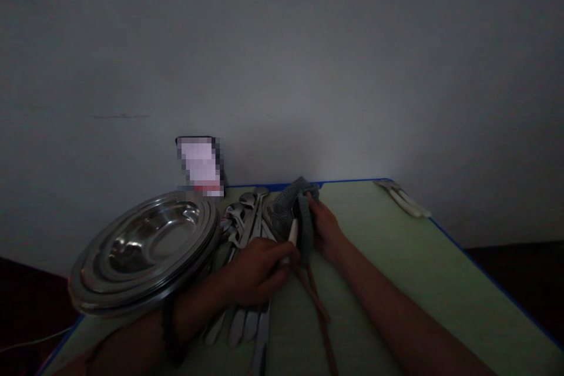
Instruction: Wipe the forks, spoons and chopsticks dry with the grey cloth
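My left hand (262, 267) is closed around the pale handle (294, 234) of a utensil, held tilted over the middle of the table. A grey cloth (288, 197) wraps the utensil's far end, so its head is hidden. My right hand (326, 226) grips that cloth from the right side, fingers partly behind it. Under and beside my left hand lies a row of metal spoons and other cutlery (238, 326). Brown wooden sticks, apparently chopsticks (325, 335), lie between my forearms.
A stack of shiny steel plates (145, 288) stands on the left. Behind it a phone (200, 164) leans on the wall. At the right far corner lie pale-handled utensils (405, 200). The green table (396, 264) has a blue edge and meets the wall.
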The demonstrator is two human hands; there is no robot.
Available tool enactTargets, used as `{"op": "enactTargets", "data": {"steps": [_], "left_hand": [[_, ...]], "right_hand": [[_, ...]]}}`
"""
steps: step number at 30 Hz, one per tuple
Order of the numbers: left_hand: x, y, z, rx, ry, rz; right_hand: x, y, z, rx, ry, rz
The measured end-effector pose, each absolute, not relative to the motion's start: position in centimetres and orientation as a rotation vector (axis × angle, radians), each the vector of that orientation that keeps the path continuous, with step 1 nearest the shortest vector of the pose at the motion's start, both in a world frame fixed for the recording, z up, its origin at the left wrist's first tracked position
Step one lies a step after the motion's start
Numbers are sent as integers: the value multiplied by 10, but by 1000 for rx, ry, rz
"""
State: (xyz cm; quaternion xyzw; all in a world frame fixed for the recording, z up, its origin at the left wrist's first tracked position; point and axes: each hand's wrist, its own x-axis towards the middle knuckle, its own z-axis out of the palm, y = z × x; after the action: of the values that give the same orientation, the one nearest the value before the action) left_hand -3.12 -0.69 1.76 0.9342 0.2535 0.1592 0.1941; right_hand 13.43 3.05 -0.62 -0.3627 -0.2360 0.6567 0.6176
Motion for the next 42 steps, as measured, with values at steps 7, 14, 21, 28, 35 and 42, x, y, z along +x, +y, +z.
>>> {"op": "enactTargets", "data": {"steps": [7, 14, 21, 28, 35, 42], "left_hand": [[-30, -8, 18, 2581, 745, 468], [-25, -9, 19, 2584, 783, 456], [-22, -6, 6, 2340, 1043, 647], [-21, -1, 4, 2113, 1023, 872], [-27, -1, 9, 1952, 989, 1039], [-30, -7, 8, 1954, 929, 1125]], "right_hand": [[133, 28, -4, -807, -626, 1549], [135, 24, -2, -781, -722, 1631], [137, 23, 1, -741, -685, 1699], [135, 25, -2, -751, -629, 1649], [143, 17, 12, -897, -935, 1652], [162, 12, 44, -1110, -1799, 1467]]}}
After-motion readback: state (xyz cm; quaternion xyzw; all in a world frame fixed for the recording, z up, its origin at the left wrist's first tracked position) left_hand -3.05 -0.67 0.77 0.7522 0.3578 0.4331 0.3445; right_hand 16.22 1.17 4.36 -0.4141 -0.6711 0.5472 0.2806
